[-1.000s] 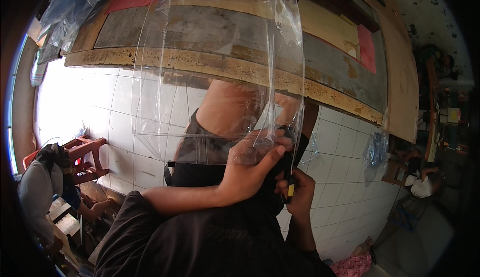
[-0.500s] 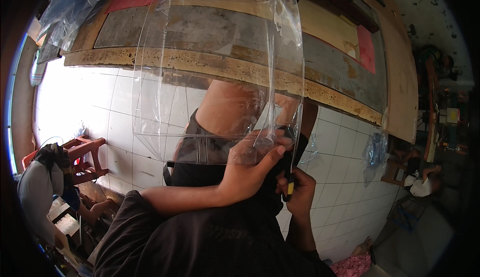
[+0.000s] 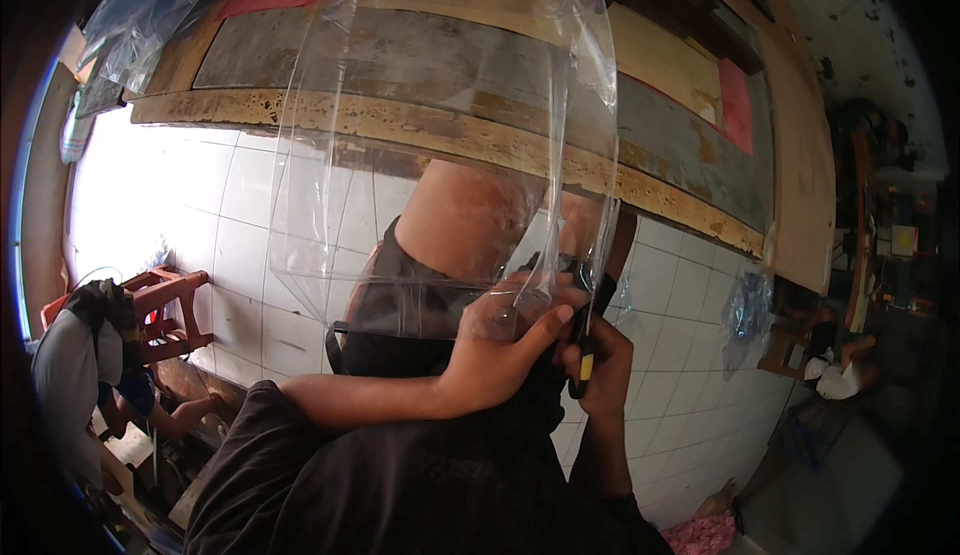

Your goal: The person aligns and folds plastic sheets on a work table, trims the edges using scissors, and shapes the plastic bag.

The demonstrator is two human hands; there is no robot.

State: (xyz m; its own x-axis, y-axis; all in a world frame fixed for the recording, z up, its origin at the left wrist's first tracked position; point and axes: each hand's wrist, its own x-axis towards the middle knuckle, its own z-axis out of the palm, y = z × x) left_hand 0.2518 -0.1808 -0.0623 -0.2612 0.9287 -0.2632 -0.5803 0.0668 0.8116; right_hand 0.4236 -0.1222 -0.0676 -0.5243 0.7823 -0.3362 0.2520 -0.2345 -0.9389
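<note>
1. Hands. Your left hand (image 3: pixel 495 347) is closed on the lower right part of a clear plastic bag (image 3: pixel 445 155), with the thumb laid along the near side. Your right hand (image 3: pixel 606 360) is curled around a slim dark tool (image 3: pixel 580 380) with a yellow section on its handle; its type cannot be made out.

2. Position of the bag. It hangs in front of you, spanning from over the workbench (image 3: pixel 695 163) down to your lap. Its lower edge lies across your dark shorts (image 3: pixel 410 350), and long creases run up its right side. Your bare thigh (image 3: pixel 450 217) and the bench edge show through it.

3. Contact. Your two hands sit close together at the bag's lower right. Whether the tool touches the plastic there cannot be determined.

4. Bench. You face a worn grey top with a chipped wooden edge. A pile of clear plastic (image 3: pixel 150 20) occupies its far left; a pink sheet (image 3: pixel 737 105) lies toward the right.

5. Surroundings. A red stool (image 3: pixel 185 313) stands left on the white tiled floor (image 3: pixel 660 355). Crumpled plastic (image 3: pixel 747 313) shows at right, near another person (image 3: pixel 838 373).
</note>
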